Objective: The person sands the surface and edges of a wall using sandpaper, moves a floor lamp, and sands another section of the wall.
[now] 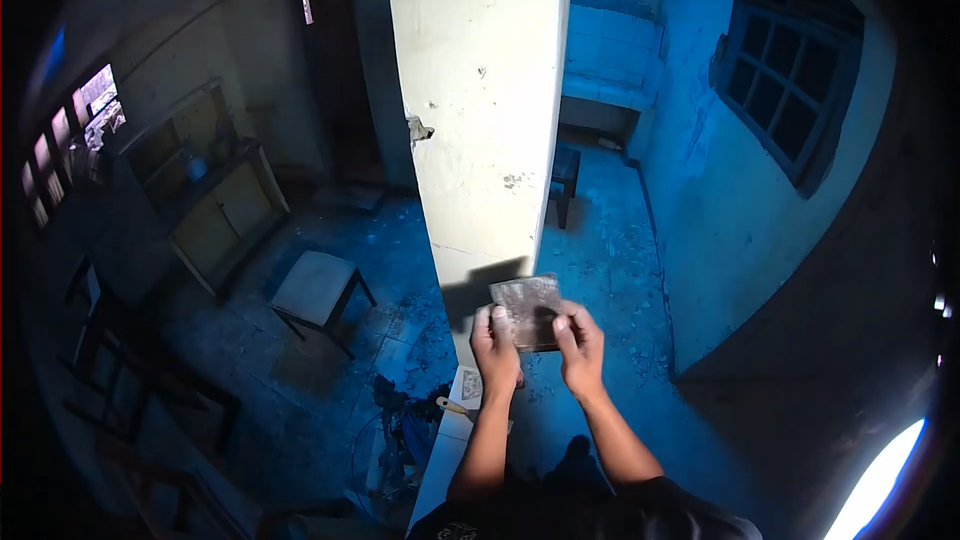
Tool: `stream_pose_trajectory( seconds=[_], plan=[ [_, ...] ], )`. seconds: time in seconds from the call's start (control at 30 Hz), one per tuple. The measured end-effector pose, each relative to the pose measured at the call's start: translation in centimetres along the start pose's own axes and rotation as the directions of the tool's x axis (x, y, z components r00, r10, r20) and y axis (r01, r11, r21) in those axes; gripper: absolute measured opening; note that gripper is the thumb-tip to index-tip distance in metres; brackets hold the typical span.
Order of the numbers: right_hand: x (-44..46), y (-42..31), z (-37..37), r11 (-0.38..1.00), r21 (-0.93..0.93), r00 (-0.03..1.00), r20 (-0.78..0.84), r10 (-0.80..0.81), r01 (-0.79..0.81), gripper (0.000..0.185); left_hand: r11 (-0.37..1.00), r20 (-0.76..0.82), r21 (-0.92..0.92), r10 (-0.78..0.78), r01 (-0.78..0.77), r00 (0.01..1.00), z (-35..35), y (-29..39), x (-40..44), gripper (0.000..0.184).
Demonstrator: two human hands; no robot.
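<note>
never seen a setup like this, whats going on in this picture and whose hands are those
There's no machine here: these are a person's own two bare hands, seen from a camera worn on the head, looking forward and down. The left hand and right hand hold a dark, flat sheet between them, in front of a pale wall; its material is hard to tell. Below, a tool with a pale handle lies on a light ledge. A stool stands on the picture's left side.
</note>
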State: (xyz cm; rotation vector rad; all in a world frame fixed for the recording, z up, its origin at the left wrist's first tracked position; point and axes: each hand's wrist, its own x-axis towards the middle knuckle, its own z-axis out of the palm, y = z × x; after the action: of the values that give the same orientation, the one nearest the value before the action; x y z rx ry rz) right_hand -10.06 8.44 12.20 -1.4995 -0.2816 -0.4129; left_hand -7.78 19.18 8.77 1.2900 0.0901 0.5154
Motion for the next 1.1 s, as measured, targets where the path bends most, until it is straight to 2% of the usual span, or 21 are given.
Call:
stream_pose_trajectory(
  seconds=[0.03,0.07,0.13,0.17,0.2,0.27,0.3,0.33,0.37,0.4,0.43,0.47,0.53,0.6,0.63,0.77,0.87,0.97,1.0,1.07,1.1],
  plan=[
    [-0.3,-0.2,0.7,0.995,0.099,0.999,0.037,-0.035,0.031,0.030,0.965,0.039,-0.183,-0.184,0.188,0.982,-0.5,0.5,-0.1,0.028],
    [-0.6,0.4,1.0,0.997,0.071,0.995,0.092,-0.042,0.035,0.037,0.943,0.031,-0.133,-0.305,0.306,0.952,-0.7,1.4,-0.2,0.025],
    [-0.4,0.8,1.3,0.975,-0.140,0.978,0.139,-0.154,0.173,0.042,0.964,0.046,-0.083,-0.250,0.253,0.967,-0.8,0.5,-0.5,0.025],
    [-0.1,1.2,1.9,0.954,-0.174,0.968,0.108,-0.228,0.244,0.034,0.972,0.083,-0.197,-0.117,0.131,0.990,-0.3,0.1,-0.8,0.023],
    [0.2,1.1,2.0,0.954,-0.172,0.967,0.112,-0.230,0.247,0.034,0.972,0.079,-0.198,-0.114,0.128,0.990,-0.2,-0.1,-0.9,0.023],
    [1.1,0.7,2.2,0.910,-0.312,0.961,0.045,-0.274,0.274,0.023,0.960,0.097,-0.109,-0.248,0.258,0.964,0.0,-0.2,-1.5,0.025],
    [2.3,0.0,1.6,0.910,-0.315,0.963,0.052,-0.266,0.268,0.019,0.974,0.088,-0.109,-0.189,0.198,0.978,0.4,-0.2,-1.6,0.025],
    [3.4,-0.7,1.1,0.950,-0.250,0.981,-0.008,-0.196,0.188,0.020,0.953,0.140,-0.166,-0.231,0.253,0.963,0.2,0.3,-2.1,0.023],
    [4.4,-1.0,0.0,0.922,-0.327,0.968,-0.070,-0.243,0.208,0.021,0.952,0.195,-0.187,-0.205,0.241,0.959,0.1,0.0,-2.8,0.022],
    [5.8,-3.8,-0.3,0.949,-0.215,0.969,-0.042,-0.244,0.229,0.023,0.951,0.249,-0.208,-0.174,0.228,0.953,0.1,-0.5,-3.6,0.021],
    [6.6,-6.0,0.2,0.974,0.036,0.971,-0.096,-0.219,0.223,0.026,0.930,0.301,-0.267,-0.167,0.252,0.939,0.3,-2.0,-4.7,0.020],
    [7.4,-7.4,0.0,0.974,0.068,0.974,-0.091,-0.208,0.214,0.028,0.905,0.353,-0.321,-0.160,0.280,0.922,0.6,-4.0,-5.9,0.019],
    [8.5,-9.1,0.7,0.968,0.070,0.968,-0.093,-0.235,0.241,0.027,0.898,0.358,-0.332,-0.162,0.288,0.919,1.4,-5.7,-7.8,0.018],
    [9.4,-8.8,1.0,0.971,-0.062,0.972,-0.039,-0.233,0.230,0.024,0.952,0.379,-0.212,-0.129,0.222,0.917,1.9,-5.7,-8.6,0.018],
    [9.4,-8.3,1.8,0.976,0.004,0.973,-0.075,-0.217,0.218,0.021,0.961,0.351,-0.206,-0.105,0.186,0.930,2.1,-5.8,-8.5,0.020],
    [8.5,-5.1,1.6,0.902,-0.190,0.898,-0.142,-0.416,0.388,0.018,0.994,0.217,-0.097,-0.032,0.055,0.976,1.7,-5.0,-7.2,0.023],
    [8.4,-5.2,1.5,0.913,-0.193,0.906,-0.162,-0.391,0.360,0.018,0.983,0.101,-0.135,-0.114,0.127,0.988,0.9,-6.1,-6.8,0.031],
    [11.0,-6.0,2.9,0.891,-0.026,0.838,-0.330,-0.436,0.453,0.015,0.978,0.006,-0.167,-0.127,0.127,0.992,2.2,-7.4,-7.5,0.033],
    [11.6,-6.1,2.8,0.897,-0.055,0.843,-0.320,-0.432,0.439,0.014,0.977,0.009,-0.167,-0.132,0.132,0.991,2.2,-7.3,-8.0,0.033],
    [11.3,-6.5,3.4,0.867,-0.013,0.815,-0.335,-0.473,0.498,0.013,0.912,0.206,-0.045,-0.390,0.407,0.897,1.9,-6.8,-8.9,0.031],
    [10.8,-6.1,3.5,0.867,-0.013,0.814,-0.338,-0.472,0.498,0.013,0.916,0.218,0.002,-0.392,0.401,0.894,1.9,-7.5,-9.3,0.023]
  ],
)
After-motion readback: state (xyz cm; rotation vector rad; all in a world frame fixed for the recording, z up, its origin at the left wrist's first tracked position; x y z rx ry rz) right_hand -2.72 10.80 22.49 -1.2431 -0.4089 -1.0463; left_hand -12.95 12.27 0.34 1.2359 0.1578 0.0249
